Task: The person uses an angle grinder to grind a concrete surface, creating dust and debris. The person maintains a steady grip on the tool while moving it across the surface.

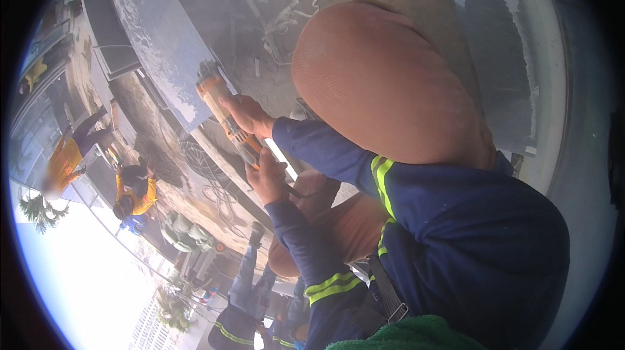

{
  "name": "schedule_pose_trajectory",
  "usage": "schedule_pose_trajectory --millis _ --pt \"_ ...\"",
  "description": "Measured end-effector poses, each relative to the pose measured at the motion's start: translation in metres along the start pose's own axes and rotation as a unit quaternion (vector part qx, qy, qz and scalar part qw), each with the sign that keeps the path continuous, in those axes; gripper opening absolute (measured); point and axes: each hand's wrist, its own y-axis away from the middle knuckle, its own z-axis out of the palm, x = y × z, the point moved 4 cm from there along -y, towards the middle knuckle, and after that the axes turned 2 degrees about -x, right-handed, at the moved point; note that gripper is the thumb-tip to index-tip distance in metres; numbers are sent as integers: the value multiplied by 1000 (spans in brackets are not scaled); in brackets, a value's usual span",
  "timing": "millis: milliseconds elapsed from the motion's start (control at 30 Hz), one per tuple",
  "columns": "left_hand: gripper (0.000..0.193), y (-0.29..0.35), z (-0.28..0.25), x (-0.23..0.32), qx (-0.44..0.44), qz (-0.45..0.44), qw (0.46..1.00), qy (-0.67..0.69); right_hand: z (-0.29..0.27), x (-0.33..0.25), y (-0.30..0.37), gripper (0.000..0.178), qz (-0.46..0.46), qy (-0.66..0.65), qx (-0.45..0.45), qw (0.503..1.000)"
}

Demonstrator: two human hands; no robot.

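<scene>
An orange-and-grey angle grinder (217, 101) is held in both my hands. My right hand (249, 116) is closed around its body, behind the head. My left hand (267, 177) grips the rear part, where a dark cord seems to trail off. The grinder's head lies at the edge of a long grey slab (159, 31) with whitish, powdery patches; dust hazes the air around it. Whether the disc touches the slab I cannot make out. Navy sleeves with yellow-green bands cover my arms. My bent knee (377, 70) in brown trousers rises beside the right hand.
A pale strap (299, 15) and scraps lie on the dusty ground. Tangled cables (198, 161) lie beyond the grinder. Two people in orange tops (137, 194) are at the left, near stacked sacks (185, 229). Other people in navy (234, 327) are at the bottom.
</scene>
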Motion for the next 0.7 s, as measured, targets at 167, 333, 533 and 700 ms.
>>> schedule_pose_trajectory --millis 167,333,533,700 --pt "42 -6 8 1 -8 -19 1000 -8 -12 -5 -2 79 1 -7 3 1000" --pt "42 -3 1 -5 5 -8 1000 6 -6 -7 6 80 -7 25 -4 1000" --pt "41 5 -4 -4 6 -6 1000 1 0 0 9 78 -5 4 -9 1000" --pt "31 12 3 0 6 -22 1000 4 -8 5 11 77 6 22 3 1000"
